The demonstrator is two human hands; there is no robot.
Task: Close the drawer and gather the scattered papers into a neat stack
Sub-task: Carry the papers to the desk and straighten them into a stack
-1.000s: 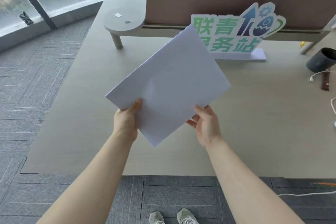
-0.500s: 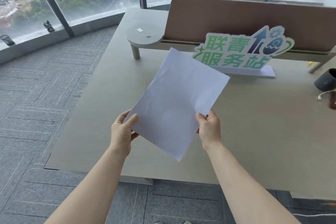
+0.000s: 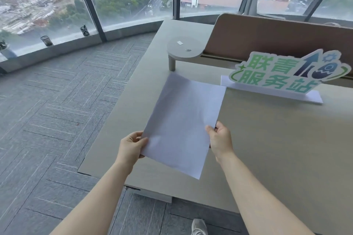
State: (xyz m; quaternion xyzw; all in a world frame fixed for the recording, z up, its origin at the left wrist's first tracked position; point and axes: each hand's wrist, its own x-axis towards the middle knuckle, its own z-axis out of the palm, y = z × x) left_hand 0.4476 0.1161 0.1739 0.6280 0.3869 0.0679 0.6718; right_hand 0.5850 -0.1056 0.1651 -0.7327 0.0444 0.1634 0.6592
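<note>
I hold a stack of white papers (image 3: 183,120) with both hands just above the beige desk (image 3: 277,149), near its left front corner. My left hand (image 3: 131,146) grips the stack's lower left edge, thumb on top. My right hand (image 3: 219,141) grips its right edge. The sheets look aligned and lie nearly square to me, sloping away. No loose papers are on the desk. A grey edge (image 3: 152,194), perhaps the drawer front, shows under the desk's front; whether it is shut I cannot tell.
A green-lettered standing sign (image 3: 286,74) is at the back right on a white base. A small round raised shelf (image 3: 184,47) with a paper clip and a white tag stands behind the papers. A brown divider panel (image 3: 277,38) runs along the desk's back. Grey carpet lies to the left.
The stack has turned from a diagonal tilt to nearly square, and both hands shifted along its edges. My view rose and swung left, so the windows and floor show more.
</note>
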